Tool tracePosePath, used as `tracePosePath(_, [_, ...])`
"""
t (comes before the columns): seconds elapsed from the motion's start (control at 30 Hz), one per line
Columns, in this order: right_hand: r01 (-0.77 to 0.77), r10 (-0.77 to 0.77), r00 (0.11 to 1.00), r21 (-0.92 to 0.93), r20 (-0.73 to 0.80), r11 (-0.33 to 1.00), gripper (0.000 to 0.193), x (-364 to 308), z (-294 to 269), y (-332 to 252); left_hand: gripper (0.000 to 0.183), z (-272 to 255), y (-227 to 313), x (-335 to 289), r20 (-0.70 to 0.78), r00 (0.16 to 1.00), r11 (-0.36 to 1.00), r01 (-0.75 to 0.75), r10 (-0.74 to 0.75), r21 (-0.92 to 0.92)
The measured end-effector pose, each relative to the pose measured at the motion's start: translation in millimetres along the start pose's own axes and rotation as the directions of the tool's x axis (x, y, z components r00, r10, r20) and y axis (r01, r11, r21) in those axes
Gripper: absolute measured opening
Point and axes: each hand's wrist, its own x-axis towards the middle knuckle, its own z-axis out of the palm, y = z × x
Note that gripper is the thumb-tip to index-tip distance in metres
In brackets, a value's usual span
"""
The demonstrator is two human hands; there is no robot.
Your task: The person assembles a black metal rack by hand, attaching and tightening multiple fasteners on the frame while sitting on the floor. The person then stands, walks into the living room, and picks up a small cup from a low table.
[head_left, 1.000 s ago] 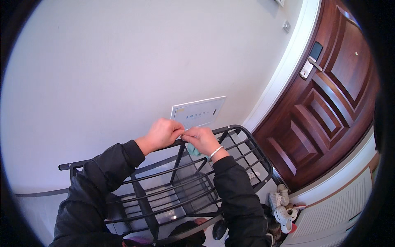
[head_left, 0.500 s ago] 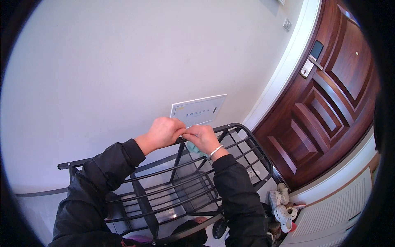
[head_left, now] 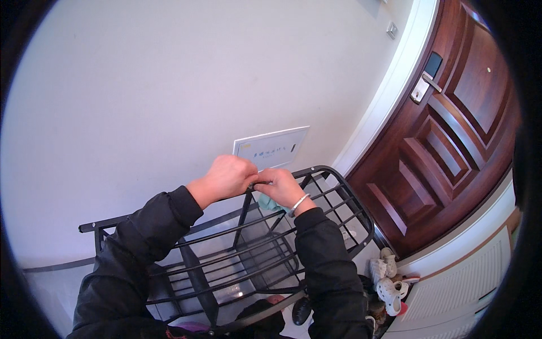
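A black metal rack (head_left: 195,273) with barred shelves stands in front of me, its long far rail close to the wall. Over that rail my left hand (head_left: 226,177) is closed, thumb and fingers pinched together. Fingertips almost touching it, my right hand (head_left: 282,188), with a silver bangle at the wrist, is pinched at the same spot. A small dark fitting with a bright speck (head_left: 251,186) shows between them on the rail; its kind is too small to tell. Pale green cloth (head_left: 269,203) shows under my right hand; whether that hand touches it is hidden.
Beyond the rack is a pale wall with a white panel cover (head_left: 271,148). A brown door (head_left: 435,147) with a handle (head_left: 432,83) stands at the right. Several shoes (head_left: 388,291) lie beside a white louvred cabinet (head_left: 451,288) at the lower right.
My left hand has risen slightly, and my right fingertips have shifted a little at the rail. The small fitting between them now shows more plainly. The rack stays in place.
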Motion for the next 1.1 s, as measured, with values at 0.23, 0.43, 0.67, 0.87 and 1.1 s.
tracePosePath(0.23, [0.069,-0.07,0.997,-0.068,-0.015,0.995,0.016,0,3,3,0.014,0,4,-1,0.016,0.999,0.986,0.045,-0.048,0.161])
tracePosePath(0.43, [0.017,-0.018,1.0,-0.032,-0.017,0.999,0.016,-2,3,-5,0.018,5,7,-2,0.009,0.996,0.982,0.083,-0.086,0.172])
tracePosePath(0.67, [-0.024,0.018,0.998,-0.111,-0.057,0.994,0.017,3,6,-9,0.017,-4,-1,1,0.119,0.983,0.988,0.132,-0.141,0.075])
tracePosePath(0.87, [0.016,-0.026,0.995,-0.117,-0.092,0.993,0.017,5,10,-6,0.019,-15,-7,6,0.223,0.96,0.985,0.162,-0.171,0.059])
tracePosePath(1.1, [-0.01,0.0,0.996,-0.123,-0.086,0.992,0.019,4,13,-3,0.021,-25,-3,35,0.592,0.765,0.96,0.274,-0.253,0.056])
